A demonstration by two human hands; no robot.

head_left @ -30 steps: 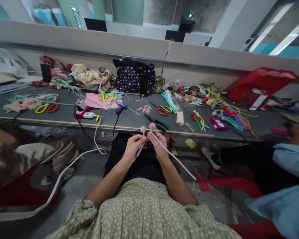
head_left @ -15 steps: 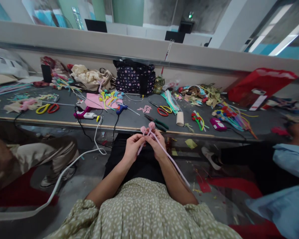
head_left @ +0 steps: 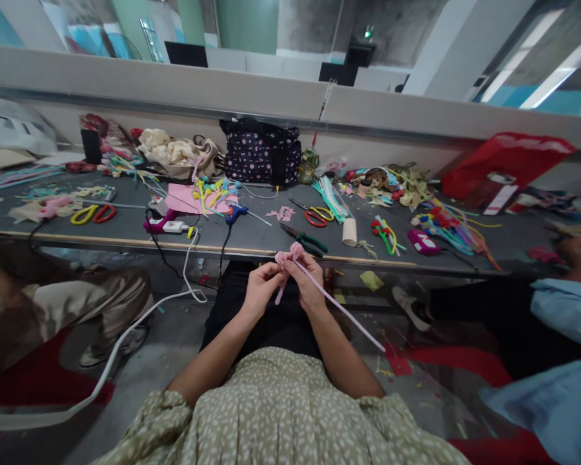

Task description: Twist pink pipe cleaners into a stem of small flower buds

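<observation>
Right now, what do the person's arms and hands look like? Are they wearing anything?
Both forearms are bare, and so are the left hand and right hand: no gloves, and no rings or watch that I can make out. The sleeves are loose, olive green with small white specks, gathered near the elbows.

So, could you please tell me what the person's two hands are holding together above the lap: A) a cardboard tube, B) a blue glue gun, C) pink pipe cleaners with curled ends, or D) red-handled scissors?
C: the left hand and right hand pinch pink pipe cleaners with curled ends.

Pink pipe cleaners: coiled ends now touching, stems crossed.
</observation>
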